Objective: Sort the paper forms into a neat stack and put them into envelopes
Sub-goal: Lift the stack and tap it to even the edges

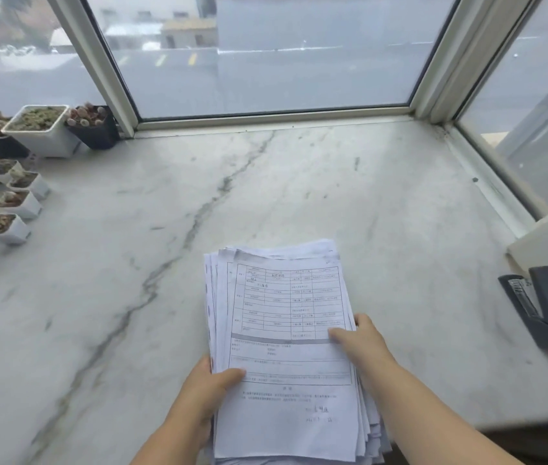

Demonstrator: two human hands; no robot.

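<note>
A thick, uneven stack of printed paper forms (282,307) lies on the marble sill (131,246) near its front edge, sheets fanned out at the left and right sides. My left hand (210,385) grips the stack's left edge, thumb on the top sheet and fingers underneath. My right hand (361,338) holds the right edge, thumb lying on the top form and fingers curled round the side. No envelope is in view.
A dark stapler (544,310) lies at the right edge of the sill. Several small pots of succulents (10,199) crowd the left side, with a white planter (41,129) and a black pot (93,127) by the window frame (272,117).
</note>
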